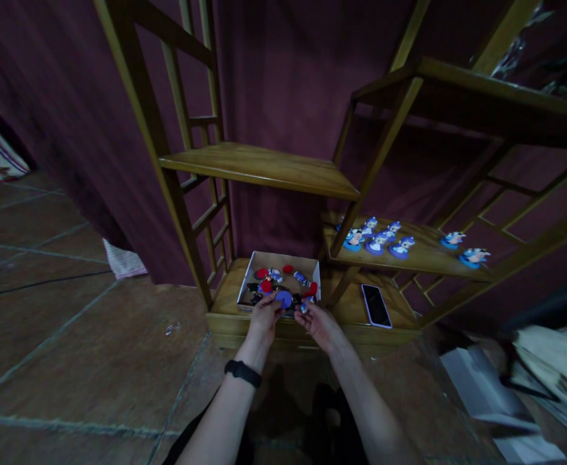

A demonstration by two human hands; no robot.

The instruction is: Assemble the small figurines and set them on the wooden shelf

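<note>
My left hand (265, 314) pinches a round purple base (284, 298) over the front edge of a shallow cardboard box (245, 296). Close beside it, my right hand (318, 321) has its fingers closed on a small blue-and-white figurine (307, 305). The base and the figurine are apart. Inside the box lie several loose figurines and bases; a red base (288, 268) is near the back and a blue-and-white figurine (301, 278) rests on its side. My fingers hide part of the box's front.
The box stands on the bottom board of a wooden shelf unit (259, 166). To its right lies a phone (376, 305). Several purple figurines (376, 243) stand on the shelf above, with a blue-based figurine (474, 257) farther right. A white carton (477, 384) is on the floor.
</note>
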